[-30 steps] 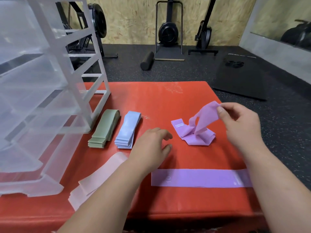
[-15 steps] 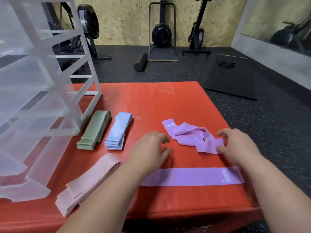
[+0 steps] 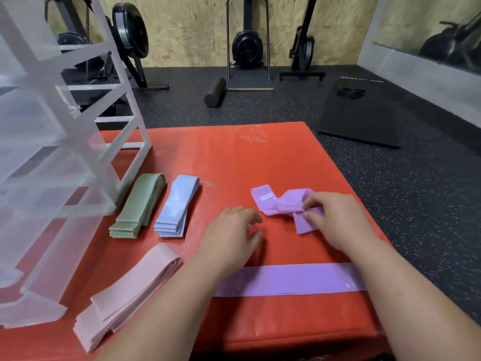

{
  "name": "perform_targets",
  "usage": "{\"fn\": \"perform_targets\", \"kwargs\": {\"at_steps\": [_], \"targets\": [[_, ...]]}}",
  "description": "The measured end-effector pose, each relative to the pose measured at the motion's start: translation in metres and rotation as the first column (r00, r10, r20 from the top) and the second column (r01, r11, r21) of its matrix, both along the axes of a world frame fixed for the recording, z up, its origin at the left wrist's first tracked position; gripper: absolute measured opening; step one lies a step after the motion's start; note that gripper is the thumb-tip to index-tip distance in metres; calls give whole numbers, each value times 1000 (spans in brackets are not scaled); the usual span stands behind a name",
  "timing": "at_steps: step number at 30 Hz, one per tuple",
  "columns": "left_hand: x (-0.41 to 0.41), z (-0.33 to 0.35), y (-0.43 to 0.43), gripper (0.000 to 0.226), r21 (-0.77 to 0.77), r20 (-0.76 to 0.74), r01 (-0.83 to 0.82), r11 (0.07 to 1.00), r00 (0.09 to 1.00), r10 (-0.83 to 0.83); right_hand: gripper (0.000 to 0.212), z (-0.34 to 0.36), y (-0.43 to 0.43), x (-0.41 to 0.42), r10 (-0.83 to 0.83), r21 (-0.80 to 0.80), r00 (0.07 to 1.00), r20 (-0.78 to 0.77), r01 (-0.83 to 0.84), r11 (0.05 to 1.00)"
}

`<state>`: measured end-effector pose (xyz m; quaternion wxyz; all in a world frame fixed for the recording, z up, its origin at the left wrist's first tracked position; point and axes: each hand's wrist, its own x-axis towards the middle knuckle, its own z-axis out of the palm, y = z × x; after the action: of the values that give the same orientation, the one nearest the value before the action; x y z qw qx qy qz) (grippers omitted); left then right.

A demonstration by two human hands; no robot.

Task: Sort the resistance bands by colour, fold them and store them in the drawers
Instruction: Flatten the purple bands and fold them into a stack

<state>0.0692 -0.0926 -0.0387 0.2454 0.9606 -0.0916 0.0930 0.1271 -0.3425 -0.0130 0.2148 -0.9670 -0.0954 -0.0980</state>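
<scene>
A translucent plastic drawer unit (image 3: 52, 152) is stood at the left of the red padded mat (image 3: 234, 157), with folded stacks of green bands (image 3: 138, 204), pale blue bands (image 3: 177, 205) and, nearer, pink bands (image 3: 125, 295) laid beside it. The left hand (image 3: 231, 230) is held loosely curled over the mat with nothing gripped. A crumpled purple fabric band (image 3: 281, 204) is pinched by the right hand (image 3: 338, 220), and a flat purple band (image 3: 286, 281) is laid across the near edge under both forearms.
</scene>
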Motion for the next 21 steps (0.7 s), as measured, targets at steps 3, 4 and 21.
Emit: {"fn": "perform_targets", "kwargs": {"at_steps": [3, 4, 21], "targets": [[1, 2, -1, 26, -48, 34, -27, 998, 999, 28, 11, 23, 0, -4, 48, 367, 996, 78, -73, 927], [1, 4, -2, 26, -74, 56, -42, 996, 997, 46, 11, 33, 1, -6, 51, 457, 993, 109, -95, 884], [0, 2, -3, 34, -120, 18, -66, 991, 997, 69, 37, 10, -45, -10, -232, -64, 971, -66, 228, 972]]}}
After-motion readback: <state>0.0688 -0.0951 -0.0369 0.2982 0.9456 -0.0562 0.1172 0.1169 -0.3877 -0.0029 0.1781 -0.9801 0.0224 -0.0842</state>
